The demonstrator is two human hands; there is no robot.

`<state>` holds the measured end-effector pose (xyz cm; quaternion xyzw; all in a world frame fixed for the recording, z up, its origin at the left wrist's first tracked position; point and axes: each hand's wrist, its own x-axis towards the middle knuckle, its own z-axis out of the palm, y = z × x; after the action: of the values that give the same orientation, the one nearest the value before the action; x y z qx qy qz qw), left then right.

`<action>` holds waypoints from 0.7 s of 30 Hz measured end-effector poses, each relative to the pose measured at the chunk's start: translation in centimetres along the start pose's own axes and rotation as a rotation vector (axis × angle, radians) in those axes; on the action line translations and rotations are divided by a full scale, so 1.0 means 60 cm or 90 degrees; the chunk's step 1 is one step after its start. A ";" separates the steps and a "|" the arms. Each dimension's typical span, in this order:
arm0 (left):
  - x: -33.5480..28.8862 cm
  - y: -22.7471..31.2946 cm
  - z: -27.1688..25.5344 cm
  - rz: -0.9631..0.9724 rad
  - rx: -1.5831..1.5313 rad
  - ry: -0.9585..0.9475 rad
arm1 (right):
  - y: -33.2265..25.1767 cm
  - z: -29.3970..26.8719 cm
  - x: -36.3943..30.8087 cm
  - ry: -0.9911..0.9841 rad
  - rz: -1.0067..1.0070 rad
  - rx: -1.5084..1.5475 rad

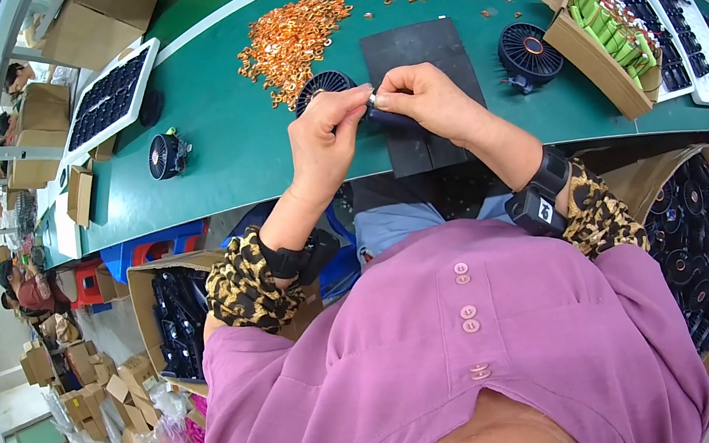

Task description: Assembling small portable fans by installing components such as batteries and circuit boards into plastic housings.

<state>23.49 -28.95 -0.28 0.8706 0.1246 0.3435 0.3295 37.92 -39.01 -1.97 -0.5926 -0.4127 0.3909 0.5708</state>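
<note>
My left hand (326, 136) and my right hand (430, 100) meet over the near part of the table, fingertips pinched close together. Between the fingertips shows a small whitish piece (372, 100), too small to name. A dark, smooth part (390, 116) sticks out just below my right fingers; whether I hold it cannot be told. Behind my left hand, and partly hidden by it, is a round black fan (321, 86) with a ribbed grille. Under my right hand lies a black mat (411, 48).
Piles of small orange rings (296, 40) lie at the back of the green table (226, 140). Another black fan (531, 53) stands right, beside a cardboard box of green battery cells (610, 29). White trays of black parts (110, 98) flank both sides. Boxes of black parts (695, 228) stand beside me.
</note>
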 end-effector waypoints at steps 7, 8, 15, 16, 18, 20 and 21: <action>0.015 0.002 -0.016 0.158 0.124 -0.154 | 0.007 -0.018 0.008 -0.054 -0.079 -0.232; 0.034 0.013 -0.031 0.161 0.196 -0.250 | 0.000 -0.017 0.006 -0.047 -0.093 -0.276; 0.042 -0.034 -0.058 0.061 0.318 -0.403 | -0.035 -0.082 -0.045 0.108 -0.317 -0.384; 0.044 -0.031 -0.072 0.070 0.313 -0.403 | -0.048 -0.114 -0.062 0.208 -0.391 -0.443; 0.046 -0.022 -0.116 0.033 0.287 -0.268 | -0.087 -0.187 -0.109 0.340 -0.227 -0.423; 0.045 -0.024 -0.177 -0.007 0.335 -0.217 | -0.098 -0.267 -0.135 0.535 -0.188 -0.557; 0.039 -0.030 -0.203 -0.049 0.340 -0.188 | -0.094 -0.306 -0.140 0.580 -0.137 -0.608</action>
<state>16.91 -20.61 6.40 0.9615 0.1941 0.1557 0.1164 51.87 -53.33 4.36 -0.8416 -0.3146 -0.1832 0.3990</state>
